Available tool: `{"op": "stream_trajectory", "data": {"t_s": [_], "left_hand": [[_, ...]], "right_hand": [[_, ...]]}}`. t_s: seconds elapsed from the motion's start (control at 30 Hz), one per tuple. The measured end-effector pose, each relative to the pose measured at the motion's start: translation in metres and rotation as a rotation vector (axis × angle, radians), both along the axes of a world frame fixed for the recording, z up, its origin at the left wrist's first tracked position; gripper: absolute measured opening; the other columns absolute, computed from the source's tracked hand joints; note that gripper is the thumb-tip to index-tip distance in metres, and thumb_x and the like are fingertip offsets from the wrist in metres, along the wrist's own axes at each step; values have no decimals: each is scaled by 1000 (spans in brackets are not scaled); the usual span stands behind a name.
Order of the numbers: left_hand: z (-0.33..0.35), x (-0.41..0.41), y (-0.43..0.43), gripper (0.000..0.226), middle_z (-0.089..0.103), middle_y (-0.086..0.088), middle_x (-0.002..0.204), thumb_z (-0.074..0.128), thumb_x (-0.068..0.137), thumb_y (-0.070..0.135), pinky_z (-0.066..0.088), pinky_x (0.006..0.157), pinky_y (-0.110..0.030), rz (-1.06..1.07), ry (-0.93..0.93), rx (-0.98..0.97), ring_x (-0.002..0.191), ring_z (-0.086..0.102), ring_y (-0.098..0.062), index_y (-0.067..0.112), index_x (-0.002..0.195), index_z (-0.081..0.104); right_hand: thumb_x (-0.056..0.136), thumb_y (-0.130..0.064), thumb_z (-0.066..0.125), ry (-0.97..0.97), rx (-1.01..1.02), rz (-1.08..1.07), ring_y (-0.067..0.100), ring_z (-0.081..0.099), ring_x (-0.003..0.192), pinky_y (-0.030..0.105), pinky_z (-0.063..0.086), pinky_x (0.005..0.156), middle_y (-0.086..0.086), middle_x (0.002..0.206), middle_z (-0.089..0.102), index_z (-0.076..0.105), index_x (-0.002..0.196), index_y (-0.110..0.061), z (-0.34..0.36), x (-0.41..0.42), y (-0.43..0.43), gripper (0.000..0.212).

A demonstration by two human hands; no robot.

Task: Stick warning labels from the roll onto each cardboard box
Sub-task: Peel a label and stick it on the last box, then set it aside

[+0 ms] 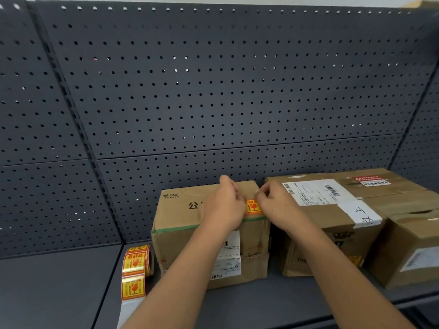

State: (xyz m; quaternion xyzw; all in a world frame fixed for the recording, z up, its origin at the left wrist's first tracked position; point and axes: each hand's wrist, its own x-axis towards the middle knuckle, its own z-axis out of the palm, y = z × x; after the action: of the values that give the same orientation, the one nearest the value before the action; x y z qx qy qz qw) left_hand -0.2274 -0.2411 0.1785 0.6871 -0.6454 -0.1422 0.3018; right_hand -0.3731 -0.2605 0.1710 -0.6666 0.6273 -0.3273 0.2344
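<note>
Both hands meet on top of the leftmost cardboard box (180,245), where an orange and yellow warning label (253,207) shows in the narrow gap between them, just above the green tape band (175,229) that runs round the box. The right hand (273,201) has thumb and forefinger closed in a pinching grip at the label's upper right corner. The left hand (223,205) is seen from the back with its fingers curled under, covering the label's left edge; whether its grip has hold of the label or only presses on it cannot be told. How much of the label already lies flat on the cardboard is hidden too. The label roll (136,260) stands on the dark shelf (59,281) just left of this box, its loose strip running toward the lower edge, where the left forearm cuts it off. A second cardboard box (320,224) with a white shipping slip sits just to the right, and a third box (403,252) is cut off by the right edge. A grey pegboard (213,91) backs the shelf.
</note>
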Motion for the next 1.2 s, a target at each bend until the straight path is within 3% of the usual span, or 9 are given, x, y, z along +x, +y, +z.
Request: {"op": "stream_trajectory", "data": {"t_s": [0.07, 0.2, 0.4, 0.63, 0.73, 0.87, 0.97, 1.1, 1.2], "left_hand": [[0, -1, -1, 22, 63, 8, 81, 54, 102, 47, 55, 80, -45, 10, 2, 0, 76, 63, -20, 31, 100, 39], [-6, -5, 0, 20, 66, 6, 80, 54, 102, 41, 57, 78, -46, 7, -38, -32, 75, 65, -23, 31, 98, 37], [-8, -1, 2, 19, 63, 7, 77, 56, 102, 37, 54, 76, -43, -29, -10, -52, 73, 61, -20, 32, 95, 39], [-6, 1, 2, 21, 66, 6, 82, 53, 101, 46, 54, 73, -42, -24, -38, -76, 76, 63, -20, 29, 96, 42], [-8, 0, 1, 18, 65, 7, 82, 54, 102, 42, 55, 75, -43, -45, -54, -71, 76, 64, -21, 30, 96, 42], [-6, 1, 1, 13, 63, 7, 81, 51, 105, 36, 53, 73, -42, -71, -53, -53, 75, 62, -21, 28, 100, 42], [-5, 3, 6, 12, 61, 8, 81, 50, 105, 34, 51, 70, -42, -78, -40, -70, 75, 61, -21, 27, 99, 41], [-3, -2, 17, 14, 61, 7, 94, 44, 105, 40, 41, 68, -39, -108, -145, -102, 78, 58, -24, 27, 101, 41], [-3, -4, 23, 16, 62, 4, 103, 40, 107, 41, 37, 67, -38, -138, -195, -94, 79, 55, -22, 26, 104, 40]], "right_hand": [[104, -38, 53, 45, -21, 17, 19, 63, 83, 46, 56, 76, 0, 88, 64, 54, 105, -21, -1, 0, 1, 17], [105, -26, 49, 76, -18, 33, 21, 62, 84, 50, 57, 79, 2, 91, 62, 49, 103, -22, -3, 0, 0, 5], [107, -22, 45, 84, 20, 36, 20, 58, 83, 39, 48, 68, 5, 94, 61, 51, 106, -20, 1, -4, -3, 6], [103, -38, 57, 103, -10, 37, 19, 63, 81, 40, 50, 68, 2, 88, 65, 55, 99, -20, 5, -2, -2, 18], [105, -31, 52, 158, -40, 42, 21, 61, 80, 46, 53, 73, 3, 88, 63, 52, 99, -20, 2, -1, 1, 13], [107, -22, 42, 203, -76, 23, 25, 59, 76, 41, 47, 64, 6, 86, 60, 47, 100, -18, -2, 3, 1, 10], [107, -23, 41, 189, -99, 4, 25, 60, 80, 43, 52, 69, 6, 89, 61, 51, 101, -16, -2, 4, 7, 14], [107, -39, 45, 241, -183, -5, 22, 57, 87, 43, 51, 75, 2, 99, 58, 58, 106, -15, -9, 6, 20, 28], [108, -39, 40, 277, -219, -10, 22, 60, 84, 45, 54, 75, 1, 95, 60, 59, 107, -20, -16, 4, 27, 28]]}}
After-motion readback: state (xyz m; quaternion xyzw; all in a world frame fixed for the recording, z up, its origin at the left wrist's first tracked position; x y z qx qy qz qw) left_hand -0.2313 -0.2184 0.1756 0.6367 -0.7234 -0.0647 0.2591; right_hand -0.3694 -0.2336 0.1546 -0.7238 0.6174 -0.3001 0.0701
